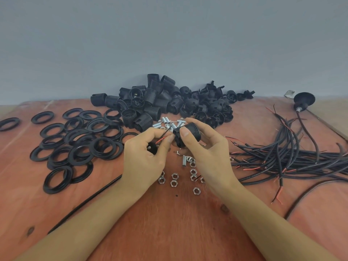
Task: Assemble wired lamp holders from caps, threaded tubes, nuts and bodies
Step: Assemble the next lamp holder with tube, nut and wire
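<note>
My right hand (203,147) grips a black threaded lamp holder body (190,132) above the table's middle. My left hand (145,153) pinches the red and black wire ends (162,137) right beside that body and also holds a black cap (151,148) in its palm, mostly hidden. A black cable (84,204) trails from the left hand toward the near left. Silver threaded tubes (167,123) lie just behind the hands. Hex nuts (174,178) are scattered below them.
Piles of black bodies (148,102) and caps (209,104) sit at the back by the wall. Black rings (75,144) cover the left side. A bundle of wires (291,157) spreads on the right, with one finished holder (303,101) at the far right.
</note>
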